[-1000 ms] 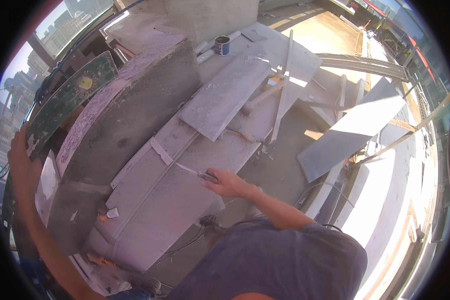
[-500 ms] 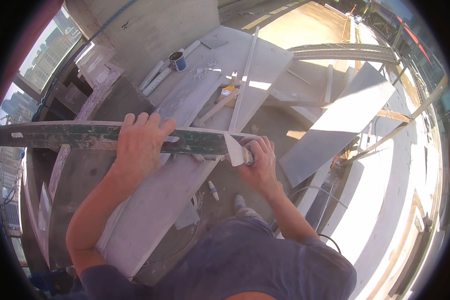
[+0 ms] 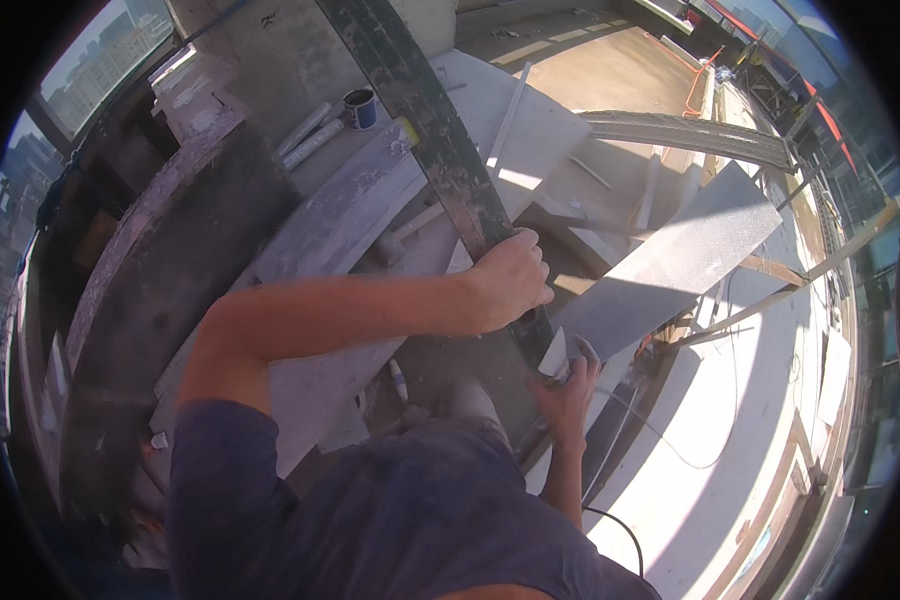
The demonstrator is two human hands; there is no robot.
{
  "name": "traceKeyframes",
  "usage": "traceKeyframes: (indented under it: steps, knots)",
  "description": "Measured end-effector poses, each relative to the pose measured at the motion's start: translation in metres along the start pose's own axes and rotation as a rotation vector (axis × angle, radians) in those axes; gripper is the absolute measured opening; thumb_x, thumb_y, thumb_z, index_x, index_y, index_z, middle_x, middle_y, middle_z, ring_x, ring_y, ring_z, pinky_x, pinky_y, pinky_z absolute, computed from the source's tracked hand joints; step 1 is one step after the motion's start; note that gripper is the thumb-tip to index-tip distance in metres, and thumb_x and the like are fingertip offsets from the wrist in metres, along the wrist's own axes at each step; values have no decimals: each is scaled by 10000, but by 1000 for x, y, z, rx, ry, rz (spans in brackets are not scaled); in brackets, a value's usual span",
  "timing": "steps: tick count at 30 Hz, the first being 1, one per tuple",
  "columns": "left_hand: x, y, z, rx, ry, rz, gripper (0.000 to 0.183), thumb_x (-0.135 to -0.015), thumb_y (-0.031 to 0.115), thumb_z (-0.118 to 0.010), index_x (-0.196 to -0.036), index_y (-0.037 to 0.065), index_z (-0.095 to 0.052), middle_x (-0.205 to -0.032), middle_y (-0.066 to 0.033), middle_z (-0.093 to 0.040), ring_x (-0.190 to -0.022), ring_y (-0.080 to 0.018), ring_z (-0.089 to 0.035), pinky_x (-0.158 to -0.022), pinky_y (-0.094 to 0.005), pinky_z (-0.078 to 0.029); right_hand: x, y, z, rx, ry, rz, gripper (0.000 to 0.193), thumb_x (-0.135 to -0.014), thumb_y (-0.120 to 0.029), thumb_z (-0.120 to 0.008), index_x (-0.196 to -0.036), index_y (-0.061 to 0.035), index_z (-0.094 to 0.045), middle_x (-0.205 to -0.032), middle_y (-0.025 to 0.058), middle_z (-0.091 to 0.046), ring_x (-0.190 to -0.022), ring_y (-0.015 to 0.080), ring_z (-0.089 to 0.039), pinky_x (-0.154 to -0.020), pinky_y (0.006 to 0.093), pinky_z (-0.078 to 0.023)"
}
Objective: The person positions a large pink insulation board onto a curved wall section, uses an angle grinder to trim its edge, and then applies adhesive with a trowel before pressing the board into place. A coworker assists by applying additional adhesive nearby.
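A long dark green spirit level (image 3: 425, 130), smeared with dried plaster, slants from the far wall down towards my front right. My left hand (image 3: 510, 280) is closed around it near its lower end, the forearm crossing in front of me. At that lower end my right hand (image 3: 567, 392) grips a putty knife (image 3: 554, 352), its pale blade lying against the level; most of the handle is hidden by the fingers. Beneath the level lie pale boards (image 3: 340, 210) and a hammer-like wooden-handled tool (image 3: 415, 222), partly covered.
An open paint can (image 3: 360, 110) stands beside pale tubes (image 3: 310, 135) at the far left. A grey panel (image 3: 670, 270) leans on the right, near a wooden rail (image 3: 850, 240). A small white bottle (image 3: 398, 380) lies by my feet. A thin cable (image 3: 710, 465) loops on the right.
The spirit level has swung from lying crosswise to slanting far-left to near-right. My left hand moved right with it; my right hand moved right and nearer, still holding the putty knife.
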State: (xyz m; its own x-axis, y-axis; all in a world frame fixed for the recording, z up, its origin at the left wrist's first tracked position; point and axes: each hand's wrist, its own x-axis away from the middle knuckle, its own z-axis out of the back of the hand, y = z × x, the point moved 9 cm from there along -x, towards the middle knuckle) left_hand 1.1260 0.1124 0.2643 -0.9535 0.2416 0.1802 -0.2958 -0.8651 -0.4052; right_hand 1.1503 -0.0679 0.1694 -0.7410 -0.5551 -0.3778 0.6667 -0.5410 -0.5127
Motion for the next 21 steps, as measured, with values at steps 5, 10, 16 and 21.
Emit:
traceKeyframes:
  steps: [5,10,16,21]
  knots:
    - [-52,-7,-44,52,-42,-124,288,-1007,245,-678,-1292,236,-723,-1184,2,-727,-1243,-222,-672,-1156,-501,-425,21,28,-50,-245,-58,-367,673,-739,-259,-967,-1214,57,-608,-1146,262,-721,-1049,436,-708,-945,523,-543]
    - [-58,-63,-75,313,654,199,305,-980,244,-703,-1279,202,-752,-1265,-36,-707,-1342,-253,-601,-1297,-581,-315,-48,65,-96,-209,67,-431,666,-794,-262,-943,-1257,98,-628,-1108,242,-736,-1026,364,-717,-938,485,-549]
    - [-11,-34,-234,1049,638,508,327,-831,85,-758,-1154,137,-772,-1172,-30,-704,-1236,-261,-632,-1154,-495,-465,-197,130,-213,-349,-72,-499,643,-850,-218,-919,-1320,123,-641,-1173,218,-754,-1033,319,-738,-959,446,-565]
    - [113,43,-331,1358,341,1200,219,-852,18,-705,-1024,122,-793,-986,-112,-745,-962,-341,-717,-882,-470,-563,-316,171,-305,-525,-84,-412,558,-917,-186,-881,-1337,109,-659,-1189,177,-759,-1023,284,-742,-926,406,-583]
